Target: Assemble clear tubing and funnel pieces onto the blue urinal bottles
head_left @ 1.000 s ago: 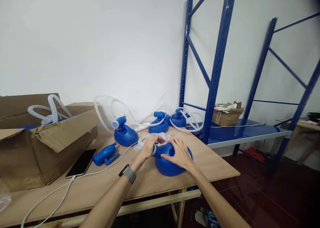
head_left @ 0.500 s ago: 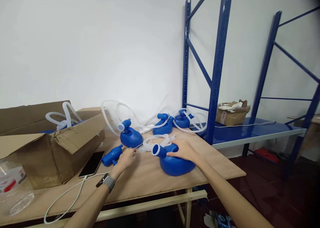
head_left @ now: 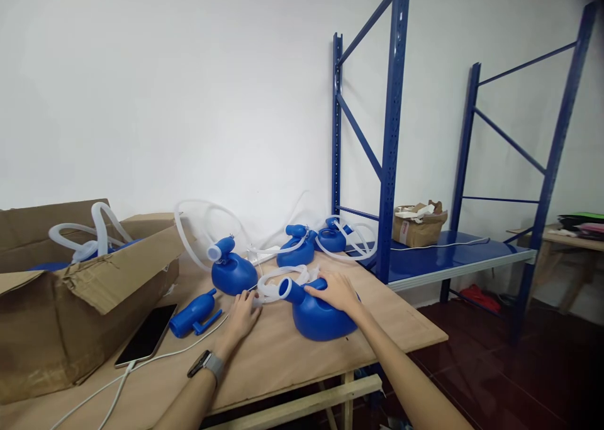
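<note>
My right hand [head_left: 336, 292] is wrapped over the handle of a blue urinal bottle [head_left: 321, 322], whose white-rimmed mouth tilts up to the left. A clear coiled tube [head_left: 270, 290] lies just behind that bottle. Low over the table, my left hand [head_left: 243, 317] has its fingers stretched forward and apart, beside the near end of the tube; whether they touch it is hard to tell. Left of this hand lies a loose blue spout piece [head_left: 191, 315] with a small blue side part. Another blue urinal bottle [head_left: 234, 274] stands behind my left hand.
Two more blue bottles with tubes, one of them here [head_left: 296, 251], stand by the wall. An open cardboard box [head_left: 89, 329] and a phone [head_left: 147, 336] with a white cable [head_left: 182, 352] occupy the left. A blue rack [head_left: 394, 134] rises at the right.
The view has swung slightly right and up. My left hand has shifted closer to the coiled tube and its fingers have spread. My right hand keeps its hold on the bottle.
</note>
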The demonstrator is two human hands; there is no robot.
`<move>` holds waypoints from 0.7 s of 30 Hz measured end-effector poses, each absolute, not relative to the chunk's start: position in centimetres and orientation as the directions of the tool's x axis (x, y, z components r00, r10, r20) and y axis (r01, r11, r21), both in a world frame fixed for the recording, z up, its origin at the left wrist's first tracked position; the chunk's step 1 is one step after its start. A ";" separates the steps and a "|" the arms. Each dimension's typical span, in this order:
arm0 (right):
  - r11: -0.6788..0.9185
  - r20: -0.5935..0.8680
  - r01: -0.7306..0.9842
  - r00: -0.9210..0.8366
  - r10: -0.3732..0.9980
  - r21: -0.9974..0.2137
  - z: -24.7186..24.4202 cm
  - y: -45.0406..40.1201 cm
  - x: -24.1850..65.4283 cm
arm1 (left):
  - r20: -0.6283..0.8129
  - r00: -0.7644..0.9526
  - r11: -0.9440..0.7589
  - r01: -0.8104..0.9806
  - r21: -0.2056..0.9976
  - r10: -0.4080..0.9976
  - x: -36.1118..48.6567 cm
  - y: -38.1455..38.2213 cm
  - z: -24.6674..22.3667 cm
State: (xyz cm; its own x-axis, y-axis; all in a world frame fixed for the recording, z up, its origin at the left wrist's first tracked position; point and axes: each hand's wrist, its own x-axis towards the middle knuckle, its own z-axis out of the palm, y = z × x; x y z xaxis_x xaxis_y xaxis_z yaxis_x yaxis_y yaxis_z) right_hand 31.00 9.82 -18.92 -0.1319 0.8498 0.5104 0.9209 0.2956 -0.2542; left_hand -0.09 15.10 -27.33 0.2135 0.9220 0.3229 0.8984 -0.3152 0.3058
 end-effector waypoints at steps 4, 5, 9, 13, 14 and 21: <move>0.277 0.528 0.929 -0.111 0.842 -0.246 -19.2 10.6 31.1 | 0.338 0.164 -0.285 0.894 0.346 0.927 -0.5 15.4 -28.1; 0.271 0.529 0.931 -0.107 0.842 -0.244 -19.3 10.6 31.1 | 0.339 0.149 -0.274 0.893 0.357 0.929 -0.5 15.4 -28.2; 0.255 0.527 0.937 -0.096 0.844 -0.238 -19.3 10.5 31.0 | 0.341 0.124 -0.262 0.881 0.394 0.932 -0.6 15.7 -28.4; 0.244 0.520 0.943 -0.095 0.849 -0.226 -19.0 10.3 30.9 | 0.364 0.101 -0.269 0.852 0.450 0.926 -0.6 15.5 -28.2; 0.241 0.520 0.945 -0.095 0.849 -0.222 -19.0 10.3 30.9 | 0.378 0.090 -0.274 0.840 0.469 0.922 -0.6 15.4 -28.0; 0.233 0.514 0.943 -0.082 0.854 -0.237 -19.2 10.6 31.0 | 0.577 -0.093 -0.333 0.738 0.587 0.811 -0.7 14.4 -26.6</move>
